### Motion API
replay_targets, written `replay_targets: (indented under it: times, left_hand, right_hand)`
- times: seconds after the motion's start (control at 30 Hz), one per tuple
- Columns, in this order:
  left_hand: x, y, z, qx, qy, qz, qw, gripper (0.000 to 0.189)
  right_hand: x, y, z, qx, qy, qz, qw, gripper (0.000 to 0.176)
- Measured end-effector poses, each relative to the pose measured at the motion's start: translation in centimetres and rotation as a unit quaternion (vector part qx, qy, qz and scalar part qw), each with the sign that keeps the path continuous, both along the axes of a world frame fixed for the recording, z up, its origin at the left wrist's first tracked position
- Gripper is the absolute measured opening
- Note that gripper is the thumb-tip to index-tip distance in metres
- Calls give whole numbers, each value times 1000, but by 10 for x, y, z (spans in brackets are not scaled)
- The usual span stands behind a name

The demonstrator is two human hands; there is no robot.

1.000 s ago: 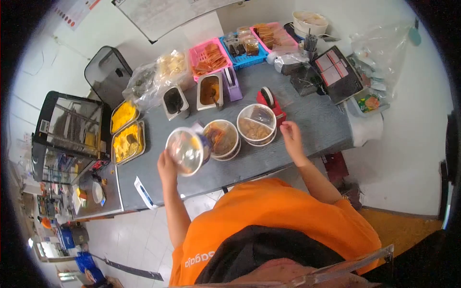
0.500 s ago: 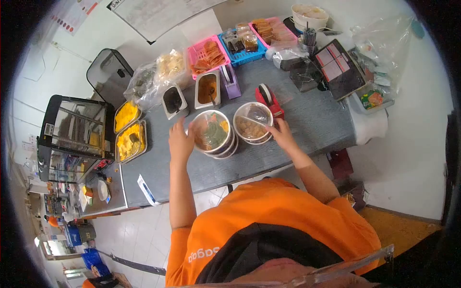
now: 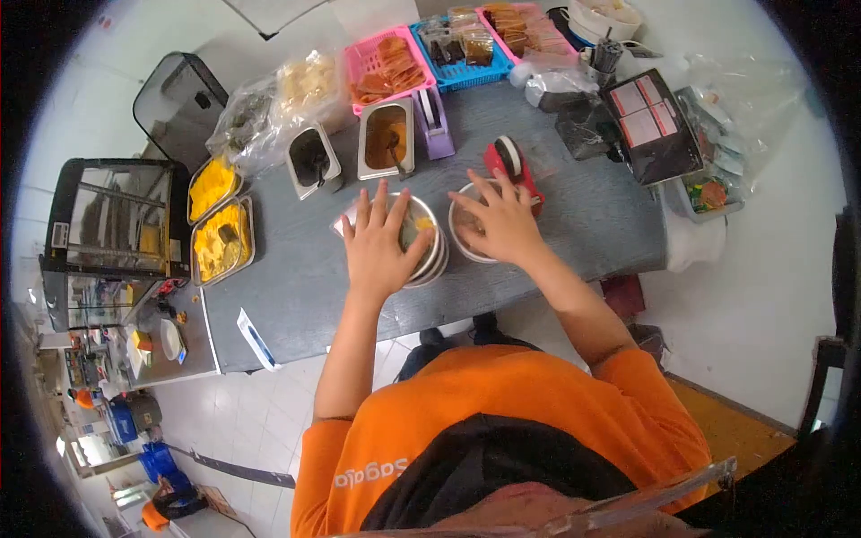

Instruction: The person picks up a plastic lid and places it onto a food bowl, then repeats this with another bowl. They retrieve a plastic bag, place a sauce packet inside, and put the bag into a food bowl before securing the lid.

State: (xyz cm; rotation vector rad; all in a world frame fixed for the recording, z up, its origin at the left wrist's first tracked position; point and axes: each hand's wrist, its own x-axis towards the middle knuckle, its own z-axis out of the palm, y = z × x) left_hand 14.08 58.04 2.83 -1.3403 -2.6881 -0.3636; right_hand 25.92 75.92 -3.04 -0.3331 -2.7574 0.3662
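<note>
My left hand (image 3: 381, 251) lies with fingers spread over the lid of the left stack of round food bowls (image 3: 438, 262). Between its fingers I glimpse yellow and green food. My right hand (image 3: 507, 224) is spread in the same way across the top of a second round bowl (image 3: 473, 257), just to the right, with brownish food partly showing. Both palms face down, and neither hand wraps round a bowl. A red tape dispenser (image 3: 516, 166) stands right behind the second bowl. Behind the left stack are metal pans of brown sauce (image 3: 381, 134) and dark sauce (image 3: 309, 160).
Trays of yellow food (image 3: 220, 238) sit at the left beside a glass display warmer (image 3: 121, 215). A purple tape dispenser (image 3: 437, 139), pink basket (image 3: 354, 56) and blue basket (image 3: 466, 76) line the back. A dark tablet (image 3: 650, 125) stands right. A pen (image 3: 257, 341) lies near the front edge.
Both hands have moved from the outer sides of the bowls to lie spread over their tops. The view has shifted slightly. Metal pans and dispensers keep their places on the table.
</note>
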Motion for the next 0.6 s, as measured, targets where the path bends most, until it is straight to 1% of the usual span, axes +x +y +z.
replay_targets:
  times: [0.07,0.13,0.27,0.3,0.33,0.37,0.4,0.43,0.47,0.5,0.53,0.57,0.6]
  left_hand:
    - [0,0,-4,1,-13,0,1000,60]
    - [-1,-1,-4,-5,2,-5,1000,61]
    - [-4,-5,-8,5,16,-11,1000,59]
    - [-4,-6,-8,8,7,-14,1000,57]
    - [-6,-9,-11,15,11,-26,1000,57]
    - [-8,-12,-14,43,-11,-19,999,60]
    - [-11,-12,-17,70,-33,-17,997,62]
    - [-12,-16,-14,102,-69,-25,992,61]
    - [-11,-21,-9,119,-62,-35,990,59]
    - [-8,-25,-3,133,-56,-48,988,58]
    - [-5,-30,6,143,-33,-67,987,53]
    - [-2,-34,16,152,-11,-86,985,49]
    - [0,-37,25,197,-6,-118,973,44]
  right_hand:
    - [-3,0,0,9,-21,4,1000,54]
    - [-5,-3,1,24,-24,-5,999,53]
    - [-5,2,-10,47,15,8,999,44]
    - [-5,4,-13,48,54,0,997,34]
    - [-2,4,-11,56,58,-12,997,34]
    - [2,4,-8,-15,162,-24,986,29]
    - [9,7,-3,-80,267,-38,960,25]
    - [20,0,0,-88,337,-87,933,18]
    - [37,-5,-3,-72,346,-112,929,18]
    - [56,-13,-13,-136,372,-192,898,17]
    - [74,-19,-26,-197,402,-268,853,16]
    - [95,-21,-51,-229,406,-333,820,17]
    - [120,-19,-79,-261,409,-393,781,18]
